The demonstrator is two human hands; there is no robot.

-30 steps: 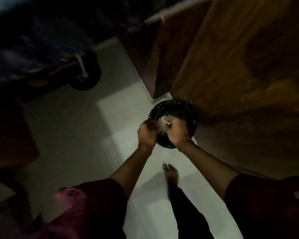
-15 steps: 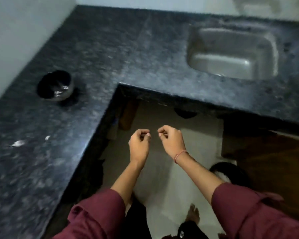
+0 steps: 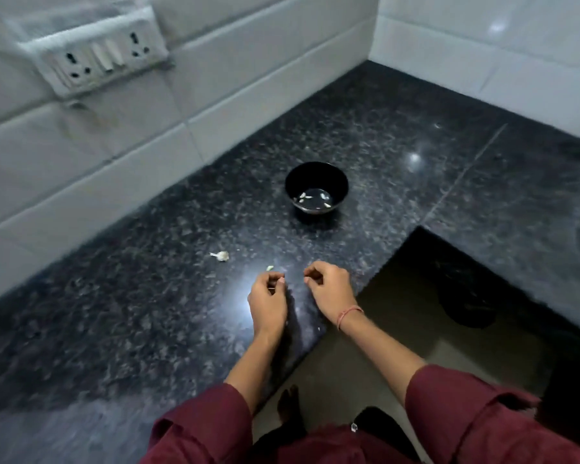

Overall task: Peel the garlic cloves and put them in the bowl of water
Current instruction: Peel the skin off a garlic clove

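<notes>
A black bowl (image 3: pixel 316 187) stands on the dark granite counter (image 3: pixel 148 313) and holds water with several peeled cloves floating in it. An unpeeled garlic piece (image 3: pixel 221 256) lies on the counter nearer to me, and a small clove (image 3: pixel 270 268) lies just beyond my left hand. My left hand (image 3: pixel 268 299) hovers over the counter edge with its fingers curled against the thumb. My right hand (image 3: pixel 329 288) is beside it, curled the same way. I see nothing held in either hand.
White tiled walls enclose the counter corner, with a socket panel (image 3: pixel 94 58) at the upper left. The counter is L-shaped around the floor gap. A black bin (image 3: pixel 466 296) stands on the floor below, and my bare foot (image 3: pixel 290 410) shows beneath.
The view swung up from the floor bin to the counter. My hands left the bin, where they were shedding peel, and now hang over the counter near the loose garlic.
</notes>
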